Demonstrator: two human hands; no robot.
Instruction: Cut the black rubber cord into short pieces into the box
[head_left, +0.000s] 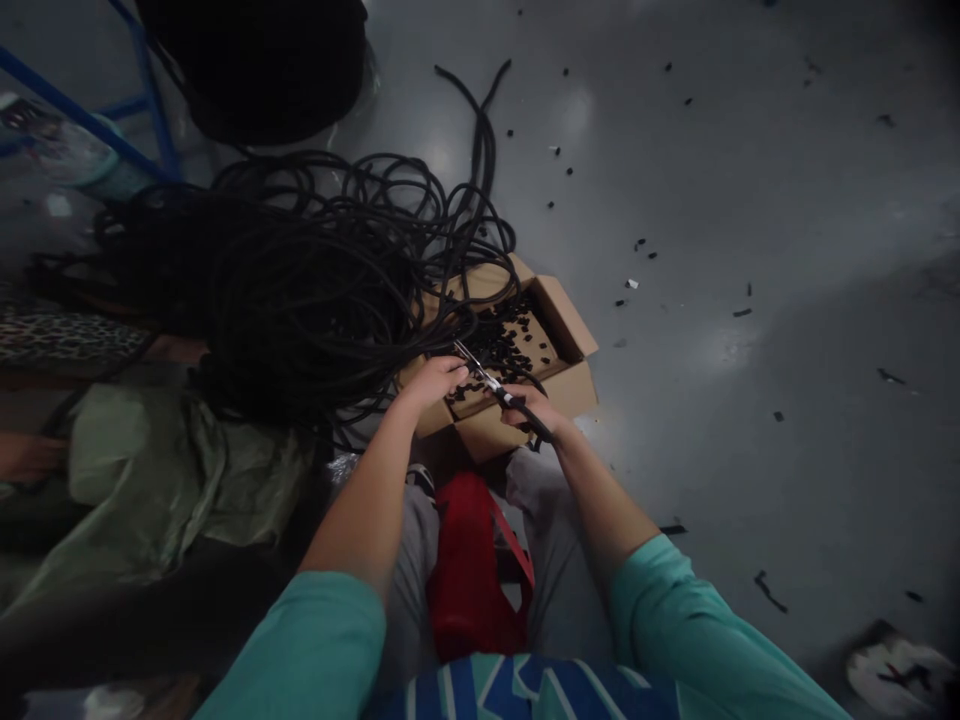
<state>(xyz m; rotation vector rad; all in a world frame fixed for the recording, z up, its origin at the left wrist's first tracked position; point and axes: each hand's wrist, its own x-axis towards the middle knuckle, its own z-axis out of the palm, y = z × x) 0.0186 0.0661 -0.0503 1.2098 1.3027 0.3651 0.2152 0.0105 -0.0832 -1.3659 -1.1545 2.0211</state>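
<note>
My right hand [534, 408] is closed around the black handles of a pair of scissors [491, 383], whose silver blades point up and left over an open cardboard box [491, 432]. Close to the blade tips, my left hand [437, 382] has its fingers pinched together; what lies between them is too dark to make out. Many short black cut pieces [517, 335] lie inside the box. A large tangled heap of black cord [300, 290] spreads to the left, with loops hanging over the box's far and left sides.
A red object with a strap [469, 570] stands between my legs. At left are another person's hand [30, 457] and green cloth [150, 470]. A black sack-like bulk [262, 60] and blue frame [90, 120] stand behind. Small black scraps dot the grey floor [825, 330].
</note>
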